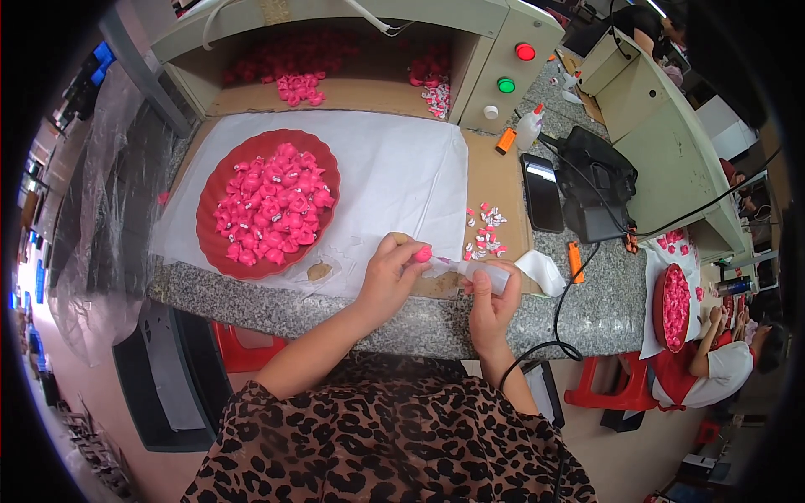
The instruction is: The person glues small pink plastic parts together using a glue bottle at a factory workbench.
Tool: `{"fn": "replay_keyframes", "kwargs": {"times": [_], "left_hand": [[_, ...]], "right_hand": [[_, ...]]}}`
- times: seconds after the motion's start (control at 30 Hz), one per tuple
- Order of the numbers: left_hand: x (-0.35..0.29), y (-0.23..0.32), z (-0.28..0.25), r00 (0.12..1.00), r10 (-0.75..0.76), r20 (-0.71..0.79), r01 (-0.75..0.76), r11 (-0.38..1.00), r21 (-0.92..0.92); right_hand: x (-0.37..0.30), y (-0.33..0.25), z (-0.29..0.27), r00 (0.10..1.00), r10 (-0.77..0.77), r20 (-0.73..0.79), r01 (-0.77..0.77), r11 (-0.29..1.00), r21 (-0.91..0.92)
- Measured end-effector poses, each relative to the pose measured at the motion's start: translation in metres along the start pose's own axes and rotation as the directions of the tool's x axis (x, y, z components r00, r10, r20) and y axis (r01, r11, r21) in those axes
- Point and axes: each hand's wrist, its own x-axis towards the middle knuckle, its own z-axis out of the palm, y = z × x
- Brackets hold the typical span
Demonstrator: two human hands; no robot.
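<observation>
My left hand [387,275] pinches a small pink piece [423,254] between thumb and fingers at the front edge of the granite counter [352,312]. My right hand [492,303] grips a clear squeeze bottle [482,272] whose thin nozzle points left at the pink piece. To the left, a red round tray [214,226] heaped with several pink pieces rests on a white sheet [394,172]. A little pile of pink-and-white pieces [485,230] lies on brown cardboard just beyond my right hand.
A black phone [542,193], a black device with cables [597,189], two orange lighters [575,261] and a white tissue [541,270] lie to the right. A machine housing with red and green buttons [513,67] stands behind. Another person [713,365] sits far right by a second red tray.
</observation>
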Motion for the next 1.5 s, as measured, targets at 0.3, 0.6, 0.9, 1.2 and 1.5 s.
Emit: {"fn": "replay_keyframes", "kwargs": {"times": [0.3, 0.6, 0.9, 1.2, 1.5], "left_hand": [[0.006, 0.008, -0.015, 0.968, -0.092, 0.233, 0.118, 0.988, -0.104], [0.014, 0.006, -0.026, 0.890, -0.047, 0.453, 0.039, 0.999, 0.026], [0.015, 0.004, -0.027, 0.871, -0.052, 0.488, 0.032, 0.998, 0.049], [0.015, 0.004, -0.025, 0.882, -0.025, 0.471, 0.023, 1.000, 0.012], [0.013, 0.003, -0.025, 0.880, -0.030, 0.474, 0.021, 1.000, 0.023]], "right_hand": [[0.007, -0.004, -0.003, 0.999, 0.033, -0.042, -0.027, 0.991, 0.127], [0.012, -0.009, -0.004, 0.995, 0.085, 0.057, -0.089, 0.993, 0.083], [0.012, -0.004, -0.009, 0.990, 0.077, 0.116, -0.077, 0.997, 0.000], [0.013, -0.008, -0.006, 0.994, 0.065, 0.086, -0.064, 0.998, -0.010], [0.013, -0.010, -0.009, 0.991, 0.043, 0.128, -0.037, 0.998, -0.043]]}}
